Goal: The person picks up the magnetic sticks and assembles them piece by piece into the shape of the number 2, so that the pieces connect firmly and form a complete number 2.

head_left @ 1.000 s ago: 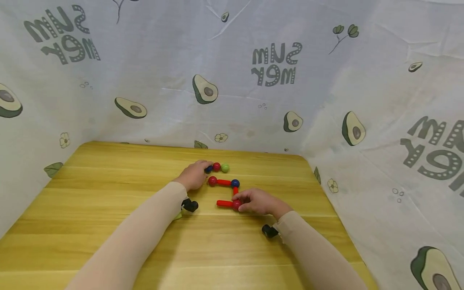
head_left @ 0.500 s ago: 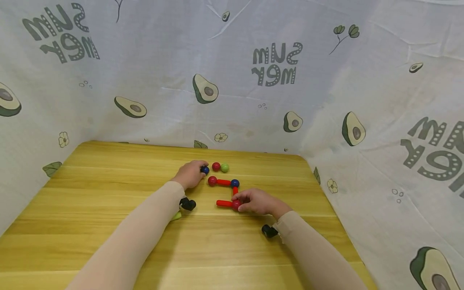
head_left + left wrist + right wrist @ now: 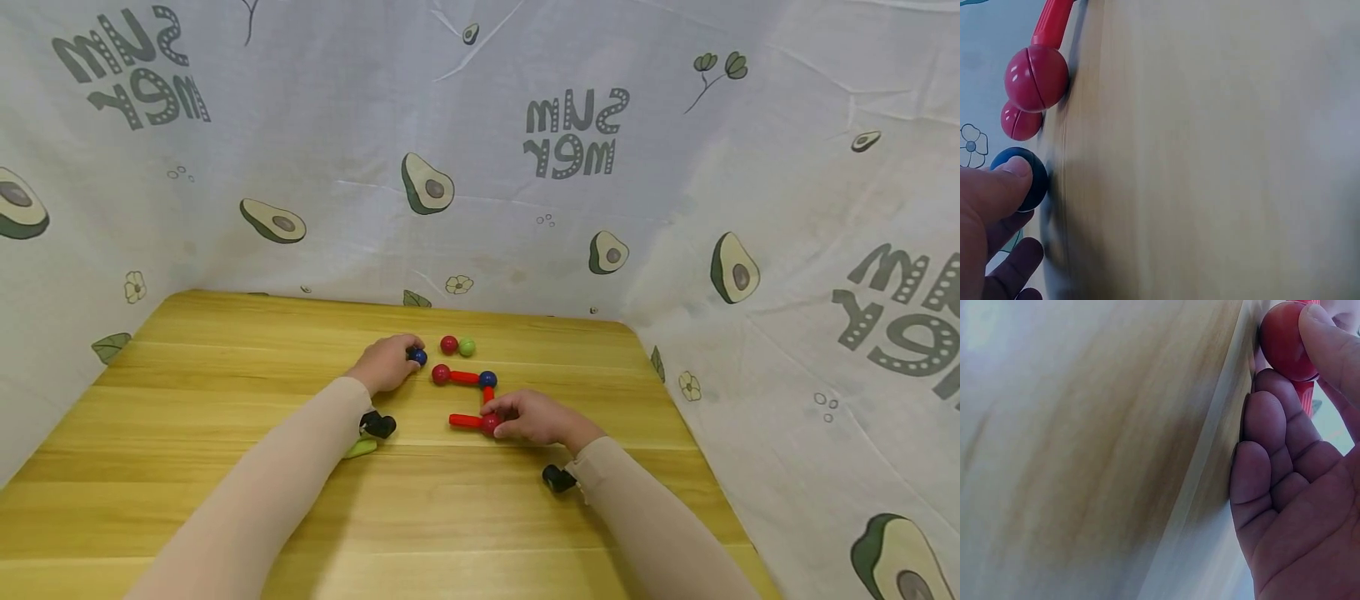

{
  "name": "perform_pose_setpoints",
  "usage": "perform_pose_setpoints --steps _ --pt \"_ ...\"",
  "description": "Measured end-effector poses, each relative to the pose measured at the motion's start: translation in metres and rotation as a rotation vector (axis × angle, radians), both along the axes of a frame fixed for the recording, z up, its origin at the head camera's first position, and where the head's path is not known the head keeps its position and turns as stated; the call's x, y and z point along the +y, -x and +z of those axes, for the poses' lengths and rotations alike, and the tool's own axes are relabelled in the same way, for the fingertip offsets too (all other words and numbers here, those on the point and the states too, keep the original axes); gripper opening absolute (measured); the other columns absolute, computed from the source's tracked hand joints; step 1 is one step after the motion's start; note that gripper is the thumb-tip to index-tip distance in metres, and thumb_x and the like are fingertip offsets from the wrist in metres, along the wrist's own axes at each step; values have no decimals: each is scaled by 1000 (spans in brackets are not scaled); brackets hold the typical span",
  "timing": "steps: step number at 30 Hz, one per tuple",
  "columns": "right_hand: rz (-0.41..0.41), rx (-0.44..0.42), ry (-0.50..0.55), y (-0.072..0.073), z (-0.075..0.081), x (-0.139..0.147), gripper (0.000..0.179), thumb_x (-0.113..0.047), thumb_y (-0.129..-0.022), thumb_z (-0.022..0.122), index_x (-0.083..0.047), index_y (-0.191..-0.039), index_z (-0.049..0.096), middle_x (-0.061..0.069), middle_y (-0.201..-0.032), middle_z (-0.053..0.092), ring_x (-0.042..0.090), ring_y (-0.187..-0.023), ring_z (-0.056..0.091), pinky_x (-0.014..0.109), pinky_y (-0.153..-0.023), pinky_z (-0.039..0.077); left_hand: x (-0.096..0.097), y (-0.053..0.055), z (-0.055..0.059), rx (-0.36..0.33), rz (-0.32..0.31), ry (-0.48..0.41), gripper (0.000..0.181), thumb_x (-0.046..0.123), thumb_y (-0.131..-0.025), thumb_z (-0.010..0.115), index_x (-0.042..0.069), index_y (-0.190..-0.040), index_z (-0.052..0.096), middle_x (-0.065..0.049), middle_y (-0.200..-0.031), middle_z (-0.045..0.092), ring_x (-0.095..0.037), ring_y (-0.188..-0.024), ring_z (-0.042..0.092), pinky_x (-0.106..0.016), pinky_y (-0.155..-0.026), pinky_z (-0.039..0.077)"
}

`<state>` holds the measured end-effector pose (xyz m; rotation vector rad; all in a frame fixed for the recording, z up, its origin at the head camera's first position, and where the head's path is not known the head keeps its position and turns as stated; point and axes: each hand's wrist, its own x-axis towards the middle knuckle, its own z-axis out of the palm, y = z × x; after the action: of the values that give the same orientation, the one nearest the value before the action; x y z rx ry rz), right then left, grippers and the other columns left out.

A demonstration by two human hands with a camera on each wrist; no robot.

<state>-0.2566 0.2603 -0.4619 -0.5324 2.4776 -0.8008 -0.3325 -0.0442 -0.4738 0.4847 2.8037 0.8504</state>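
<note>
In the head view my left hand (image 3: 382, 364) pinches a loose blue ball (image 3: 418, 357) low over the wooden table. The left wrist view shows the thumb across this dark blue ball (image 3: 1036, 186). My right hand (image 3: 536, 417) holds the near red ball (image 3: 490, 424) of a bent chain of balls and rods between thumb and fingers. One red rod (image 3: 464, 422) points left from that ball. Another red rod (image 3: 489, 393) leads back to a blue corner ball (image 3: 487, 379), then a third rod (image 3: 464, 377) reaches the far red ball (image 3: 441, 374).
Behind the chain, a loose red ball (image 3: 448, 344) and a light green ball (image 3: 467, 347) sit side by side. A yellow-green piece (image 3: 362, 448) lies partly hidden by the left forearm. Patterned cloth (image 3: 510, 250) hangs along the table's back and right edges.
My left hand has drawn the blue ball left and slightly nearer, away from the loose red and green balls. The right hand and the chain have stayed in place.
</note>
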Motion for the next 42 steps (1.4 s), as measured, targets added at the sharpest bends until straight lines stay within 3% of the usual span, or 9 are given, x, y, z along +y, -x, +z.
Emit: perform_pose_setpoints --steps 7,14,19,31,42 --pt "-8 -1 -12 0 1 2 31 -18 -99 75 -20 -129 74 0 -125 72 16 -103 59 38 -98 52 -13 -10 -1 -49 -30 8 39 25 -105 67 15 -143 61 -13 -144 64 -34 -136 59 -53 -118 44" --pt "1 -1 -10 0 2 3 31 -18 -98 75 -19 -129 74 0 -125 72 17 -104 59 40 -101 52 -22 -25 1 -66 -103 -13 36 23 -103 70 14 -137 64 -10 -129 69 -26 -119 65 -49 -113 48" --pt "-5 4 -19 1 2 3 31 -18 -98 76 -20 -129 74 0 -125 71 17 -105 59 41 -101 52 -25 -33 1 -80 -147 -22 36 23 -102 72 16 -136 65 -6 -126 70 -23 -115 64 -49 -112 49" --pt "4 3 -10 2 2 0 31 -18 -98 76 -18 -129 74 0 -123 72 16 -104 59 40 -102 52 -20 -50 12 -125 -177 -92 31 25 -102 72 21 -132 67 1 -125 70 -18 -113 63 -47 -113 49" --pt "-17 0 -17 1 4 -3 31 -19 -99 75 -20 -130 73 0 -126 71 17 -107 59 43 -105 51 -16 -60 10 -99 -243 -58 23 22 -100 75 20 -122 70 5 -114 71 -12 -104 64 -42 -105 53"
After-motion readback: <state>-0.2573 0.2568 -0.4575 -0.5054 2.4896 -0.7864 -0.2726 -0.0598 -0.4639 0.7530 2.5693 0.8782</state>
